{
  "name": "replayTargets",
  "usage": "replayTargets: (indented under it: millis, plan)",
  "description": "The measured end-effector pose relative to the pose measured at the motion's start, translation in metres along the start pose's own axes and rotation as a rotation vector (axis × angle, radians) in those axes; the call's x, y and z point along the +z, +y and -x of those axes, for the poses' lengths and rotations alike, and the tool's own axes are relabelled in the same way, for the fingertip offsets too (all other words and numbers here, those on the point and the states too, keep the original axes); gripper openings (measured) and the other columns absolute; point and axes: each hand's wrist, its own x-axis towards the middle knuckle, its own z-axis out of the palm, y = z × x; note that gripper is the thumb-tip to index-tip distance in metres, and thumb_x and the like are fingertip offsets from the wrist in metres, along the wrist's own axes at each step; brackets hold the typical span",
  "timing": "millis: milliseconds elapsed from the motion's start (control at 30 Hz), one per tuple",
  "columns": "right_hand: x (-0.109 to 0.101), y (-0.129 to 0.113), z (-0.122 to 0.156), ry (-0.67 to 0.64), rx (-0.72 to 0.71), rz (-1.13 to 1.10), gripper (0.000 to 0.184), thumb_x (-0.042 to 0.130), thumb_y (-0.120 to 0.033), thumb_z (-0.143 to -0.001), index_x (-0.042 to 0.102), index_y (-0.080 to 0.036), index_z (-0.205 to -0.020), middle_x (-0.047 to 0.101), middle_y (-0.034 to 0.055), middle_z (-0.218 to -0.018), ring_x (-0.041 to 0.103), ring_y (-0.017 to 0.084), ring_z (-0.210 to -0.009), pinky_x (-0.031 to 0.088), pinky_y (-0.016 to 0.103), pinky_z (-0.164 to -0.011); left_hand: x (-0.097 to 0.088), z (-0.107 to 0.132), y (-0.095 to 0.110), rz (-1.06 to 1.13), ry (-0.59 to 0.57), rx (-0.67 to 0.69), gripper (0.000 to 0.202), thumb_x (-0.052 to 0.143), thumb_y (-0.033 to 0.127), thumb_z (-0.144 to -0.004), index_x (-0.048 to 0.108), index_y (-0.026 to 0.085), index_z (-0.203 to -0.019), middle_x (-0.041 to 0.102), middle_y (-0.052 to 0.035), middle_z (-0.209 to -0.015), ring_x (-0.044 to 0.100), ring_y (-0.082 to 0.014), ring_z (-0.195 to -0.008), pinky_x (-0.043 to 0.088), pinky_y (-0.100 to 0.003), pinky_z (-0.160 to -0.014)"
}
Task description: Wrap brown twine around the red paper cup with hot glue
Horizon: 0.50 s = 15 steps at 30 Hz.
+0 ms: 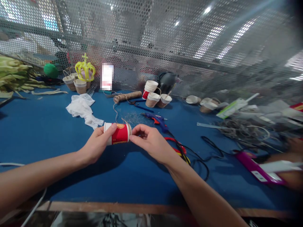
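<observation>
A red and white paper cup [118, 133] lies on its side in the air above the blue table [47, 132]. My left hand [97, 143] is wrapped round its rim end. At the cup's base end my right hand [149, 140] pinches with finger and thumb, where a strand of brown twine [115, 113] meets the cup. The twine runs back to a spool of twine [126, 96] lying further away on the table.
A blue glue gun [157, 120] and red-handled scissors [176, 148] with black cords lie right of my hands. White lace cloth [84, 110] lies to the left. Twine-wrapped cups [155, 98], a yellow crown [85, 68] and a mesh screen [165, 41] stand behind. Another person's arm [293, 151] is at far right.
</observation>
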Motion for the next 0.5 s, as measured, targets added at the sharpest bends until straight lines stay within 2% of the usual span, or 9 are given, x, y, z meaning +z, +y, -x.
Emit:
replayTargets:
  millis: [233,400,500]
  plan:
    - [0.0010,-0.0001,0.0000,0.007,-0.008,0.009,0.009,0.057,-0.024,-0.070,0.053,-0.017,-0.066,0.052,-0.0026,-0.061,0.045,0.009,-0.054,0.037,0.022,-0.050,-0.0010,-0.0005,-0.0009,-0.058,-0.001,0.010,0.037,0.058,0.045,-0.074,0.067,0.012,-0.087,0.067,-0.0024,-0.066,0.056,-0.0122,-0.058,0.042,-0.021,-0.060]
    - [-0.0010,-0.0003,0.0006,-0.009,0.008,-0.005,0.009,0.058,-0.023,-0.069,0.053,-0.017,-0.065,0.051,-0.0035,-0.060,0.044,0.008,-0.053,0.036,0.022,-0.051,-0.0019,-0.0007,0.0007,-0.119,-0.009,0.028,0.035,0.058,0.046,-0.074,0.067,0.013,-0.080,0.061,0.0007,-0.055,0.050,-0.0098,-0.050,0.042,-0.020,-0.055]
    - [-0.0058,0.0012,-0.0013,-0.028,0.019,-0.113,0.011,0.060,-0.027,-0.069,0.056,-0.017,-0.069,0.055,-0.0020,-0.066,0.047,0.009,-0.058,0.038,0.023,-0.056,-0.0030,0.0002,0.0013,-0.211,-0.020,0.095,0.033,0.057,0.046,-0.074,0.067,0.014,-0.074,0.057,0.0020,-0.052,0.046,-0.0088,-0.047,0.042,-0.020,-0.054]
